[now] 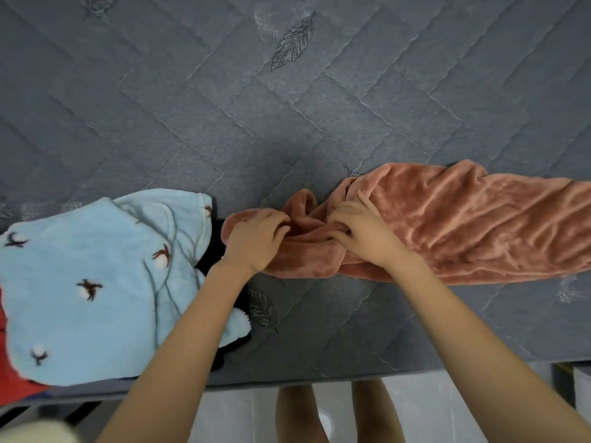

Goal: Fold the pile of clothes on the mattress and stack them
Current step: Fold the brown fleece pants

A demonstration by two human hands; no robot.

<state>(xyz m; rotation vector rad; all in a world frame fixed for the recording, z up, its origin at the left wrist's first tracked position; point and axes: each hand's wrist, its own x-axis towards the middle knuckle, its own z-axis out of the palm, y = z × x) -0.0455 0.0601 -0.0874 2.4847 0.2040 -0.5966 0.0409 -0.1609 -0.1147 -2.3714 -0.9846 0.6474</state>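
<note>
A rust-pink fleece garment [454,225] lies stretched across the grey quilted mattress [224,116], running off to the right. Its left end is bunched up. My left hand [256,238] grips that bunched end with curled fingers. My right hand [364,231] pinches a fold of the same fleece just to the right of it. To the left lies a pile: a light blue fleece with small bird prints [96,282] on top, a black garment [214,251] under it, and a red one [19,372] at the far left edge.
The mattress's near edge [351,375] runs across the bottom, with pale floor tiles and my legs below it. The far half of the mattress holds only embroidered leaf patterns. A pale fuzzy object [32,431] shows at the bottom left corner.
</note>
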